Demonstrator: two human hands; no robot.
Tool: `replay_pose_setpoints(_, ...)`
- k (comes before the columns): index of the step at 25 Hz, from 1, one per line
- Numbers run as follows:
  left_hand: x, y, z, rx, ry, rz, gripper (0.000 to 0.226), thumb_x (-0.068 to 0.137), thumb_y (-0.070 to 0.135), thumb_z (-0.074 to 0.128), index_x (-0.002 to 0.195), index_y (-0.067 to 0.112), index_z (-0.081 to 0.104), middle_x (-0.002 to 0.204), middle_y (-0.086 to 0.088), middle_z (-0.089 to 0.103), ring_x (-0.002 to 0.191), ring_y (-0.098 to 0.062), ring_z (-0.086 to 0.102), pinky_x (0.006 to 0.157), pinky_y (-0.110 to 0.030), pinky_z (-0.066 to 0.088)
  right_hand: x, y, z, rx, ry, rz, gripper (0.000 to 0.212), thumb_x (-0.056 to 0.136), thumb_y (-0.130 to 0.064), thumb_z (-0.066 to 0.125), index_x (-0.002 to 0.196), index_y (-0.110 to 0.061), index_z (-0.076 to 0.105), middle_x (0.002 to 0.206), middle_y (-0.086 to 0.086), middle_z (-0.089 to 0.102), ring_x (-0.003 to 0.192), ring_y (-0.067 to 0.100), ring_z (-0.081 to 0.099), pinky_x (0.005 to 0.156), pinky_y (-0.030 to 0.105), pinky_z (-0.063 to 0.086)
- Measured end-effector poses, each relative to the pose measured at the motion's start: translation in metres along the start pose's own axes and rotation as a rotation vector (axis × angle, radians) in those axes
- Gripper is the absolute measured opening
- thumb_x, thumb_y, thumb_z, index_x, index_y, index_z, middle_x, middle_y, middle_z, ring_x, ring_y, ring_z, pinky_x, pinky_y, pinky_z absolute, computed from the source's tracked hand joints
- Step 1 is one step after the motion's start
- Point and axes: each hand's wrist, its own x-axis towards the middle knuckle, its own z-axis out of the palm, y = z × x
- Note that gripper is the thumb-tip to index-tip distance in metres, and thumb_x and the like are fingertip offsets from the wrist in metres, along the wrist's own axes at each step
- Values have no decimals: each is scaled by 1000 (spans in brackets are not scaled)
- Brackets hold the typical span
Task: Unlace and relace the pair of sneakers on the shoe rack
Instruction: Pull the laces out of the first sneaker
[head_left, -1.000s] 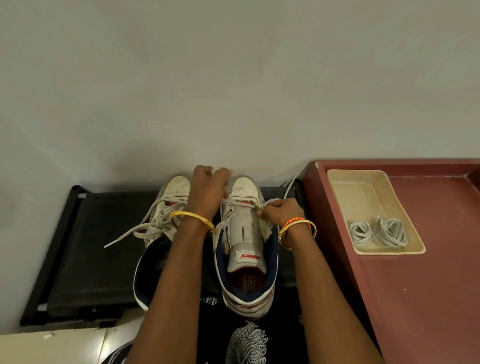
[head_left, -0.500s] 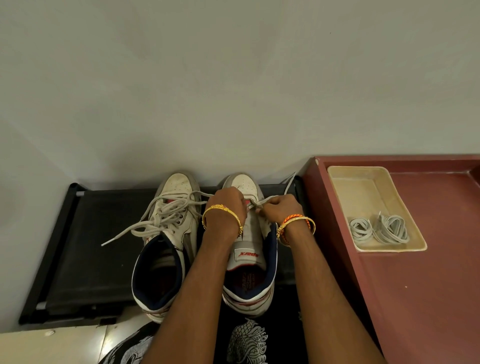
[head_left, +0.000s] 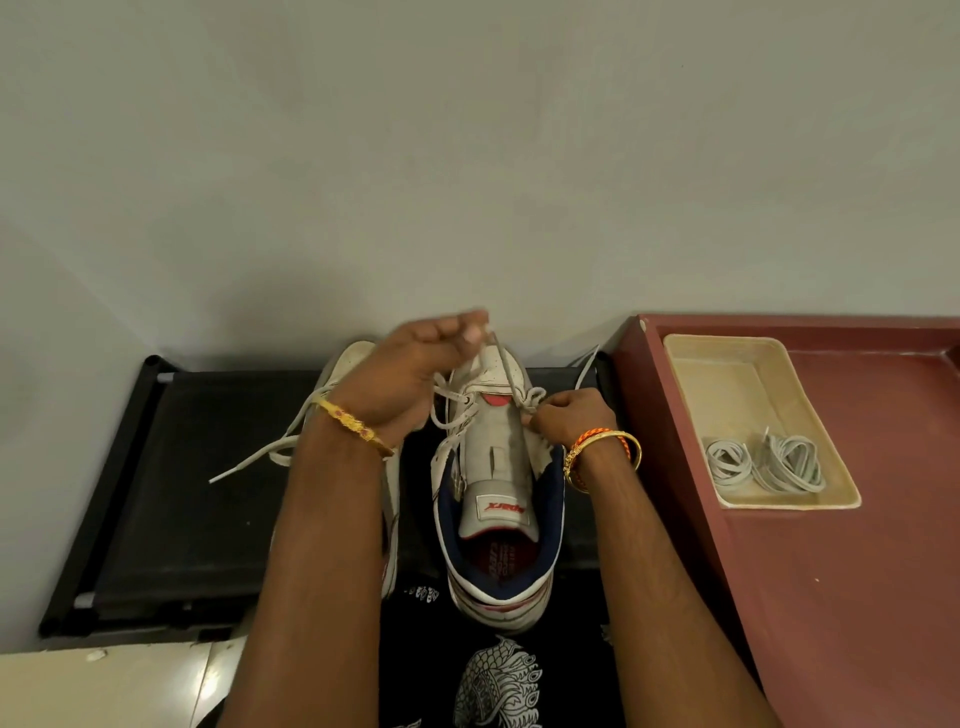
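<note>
From the head view, we pinched the shoelace (head_left: 500, 364) in our raised left hand (head_left: 415, 364), drawing it out, while our right hand (head_left: 566, 415) pinched the right sneaker (head_left: 496, 467) by its eyelets, steadying it on the shoe rack (head_left: 208, 467).

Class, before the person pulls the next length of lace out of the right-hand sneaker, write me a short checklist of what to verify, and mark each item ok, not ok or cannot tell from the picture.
1. Left hand grips the lace it has drawn up: ok.
2. Right hand steadies the right sneaker at its eyelets: ok.
3. Sneaker sits flat on the black shoe rack: ok.
4. Lace runs free of knots through the lower eyelets: cannot tell.
5. Left sneaker already unlaced: not ok, its laces are loose but threaded.
6. Spare laces ready in the beige tray: ok.
</note>
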Motion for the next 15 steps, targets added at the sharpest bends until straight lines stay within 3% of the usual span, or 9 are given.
replay_pose_setpoints(3, -9, 16, -8, -462, -175, 174, 16, 84, 9, 52, 77, 9, 66, 113, -7, 65, 117, -21, 58, 104, -32, 43, 0, 1, 0, 0, -2, -3, 14, 82, -18, 68, 90, -8, 74, 79, 7, 64, 66, 13, 53, 63, 23, 42)
replay_pose_setpoints(4, -9, 18, -7, -608, -195, 172, 19, 87, 12, 48, 77, 10, 64, 105, -6, 67, 109, -24, 62, 102, -34, 45, 0, 1, -1, 2, -3, -3, 14, 82, -18, 68, 91, -8, 74, 81, 7, 64, 69, 15, 55, 65, 24, 42)
replay_pose_setpoints(6, -1, 15, 0, -621, -99, 141, 20, 94, 13, 40, 78, 15, 53, 77, 2, 61, 66, -13, 62, 75, -29, 54, -1, 1, 0, 5, -10, -4, 16, 81, -18, 69, 93, -9, 74, 83, 7, 64, 75, 16, 57, 67, 24, 43)
replay_pose_setpoints(8, 13, 1, 10, -89, 161, 116, 13, 94, 11, 45, 83, 18, 48, 69, 3, 50, 45, -7, 44, 52, -23, 44, -1, 2, -1, 5, -22, -9, 15, 82, -18, 69, 92, -8, 74, 82, 6, 64, 75, 17, 58, 67, 24, 42)
replay_pose_setpoints(9, 19, -10, 12, 327, 270, 108, 7, 91, 13, 52, 89, 19, 52, 74, 2, 53, 50, -8, 48, 53, -23, 44, -1, 2, -1, 5, -26, -11, 13, 82, -18, 68, 90, -9, 74, 80, 6, 64, 74, 16, 57, 67, 25, 42)
replay_pose_setpoints(11, 30, -42, 11, 1047, 242, 26, 20, 86, 22, 63, 106, 23, 61, 104, -2, 62, 85, -15, 61, 76, -29, 49, -1, 2, -1, 5, -25, -19, 7, 83, -17, 67, 81, -12, 73, 77, 5, 63, 72, 16, 56, 67, 26, 44)
replay_pose_setpoints(13, 36, -63, 12, 1302, 144, -121, 30, 82, 28, 69, 111, 22, 65, 124, -8, 55, 106, -24, 58, 92, -34, 47, 0, 2, 1, -3, -21, -32, 7, 83, -16, 66, 79, -13, 72, 77, 5, 63, 69, 14, 56, 67, 27, 46)
replay_pose_setpoints(15, 40, -67, 13, 1336, 143, -154, 33, 80, 31, 72, 110, 20, 67, 127, -11, 49, 109, -28, 56, 95, -38, 47, 1, 3, 2, -19, -18, -41, 10, 83, -16, 67, 86, -10, 74, 77, 4, 63, 67, 12, 55, 67, 27, 47)
